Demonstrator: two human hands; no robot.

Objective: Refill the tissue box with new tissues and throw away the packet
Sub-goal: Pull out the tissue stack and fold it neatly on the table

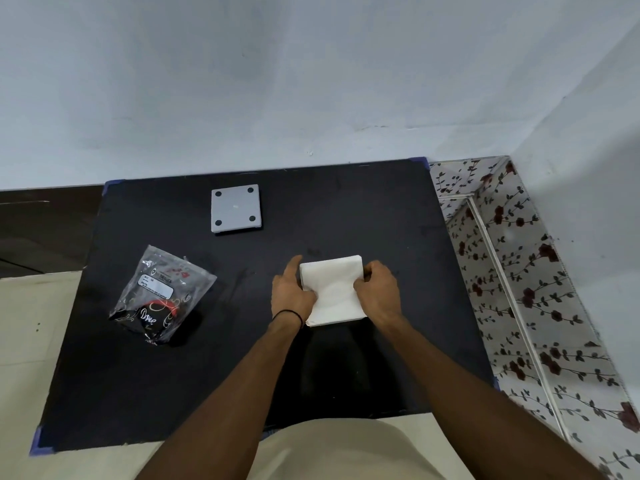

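Note:
A white stack of tissues (334,289) sits at the middle of the black table (381,220). My left hand (292,294) grips its left side, index finger stretched along the edge. My right hand (377,291) pinches its right side. Below the stack a black box-like shape (332,368) is faintly visible against the dark tabletop. A crumpled clear plastic packet (161,294) with black and red print lies to the left. A grey square plate (235,207) with four black dots rests flat at the back of the table.
A pale wall stands behind the table. A flower-patterned wall strip (519,271) runs along the right. Beige floor (27,323) lies at the left, and blue tape (38,441) marks the table's corners.

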